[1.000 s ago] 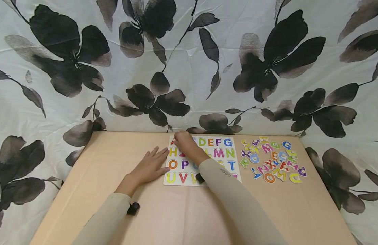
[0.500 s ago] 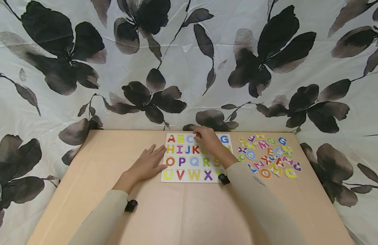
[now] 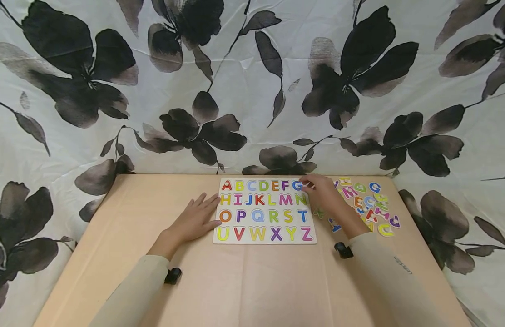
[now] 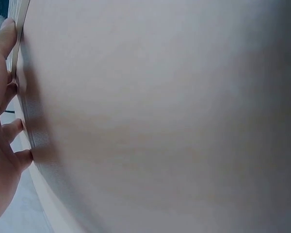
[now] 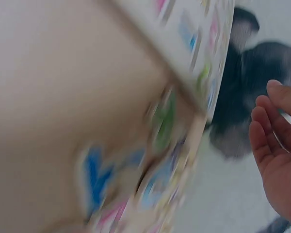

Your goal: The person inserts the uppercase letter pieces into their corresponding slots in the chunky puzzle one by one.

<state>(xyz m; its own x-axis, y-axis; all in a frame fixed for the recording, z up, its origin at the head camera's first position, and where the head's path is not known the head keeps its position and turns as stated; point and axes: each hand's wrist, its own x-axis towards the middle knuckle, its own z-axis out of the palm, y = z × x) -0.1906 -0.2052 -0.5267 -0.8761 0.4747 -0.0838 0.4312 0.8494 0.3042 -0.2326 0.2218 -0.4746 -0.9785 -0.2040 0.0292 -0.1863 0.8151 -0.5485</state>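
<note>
A white alphabet board (image 3: 262,224) with rows of coloured letters from A to Z lies toward the table's far edge. My left hand (image 3: 194,217) rests flat beside it, fingertips at its left edge. In the left wrist view, that hand's fingers (image 4: 5,41) touch the board's side. My right hand (image 3: 327,195) is over the board's upper right corner, near the blue G (image 3: 296,185). In the right wrist view, the right hand (image 5: 276,141) has its fingers loosely bent, with nothing seen between them.
Right of the board is a spread of loose coloured letters (image 3: 385,230), partly hidden under my right hand and forearm. The tan table (image 3: 273,286) ends at a floral cloth (image 3: 236,77) behind it. A small black camera sits at each wrist.
My right hand has swept rightward along the board's top row, from the A past the D to the G, uncovering the letters. My left hand has stayed at the left edge.
</note>
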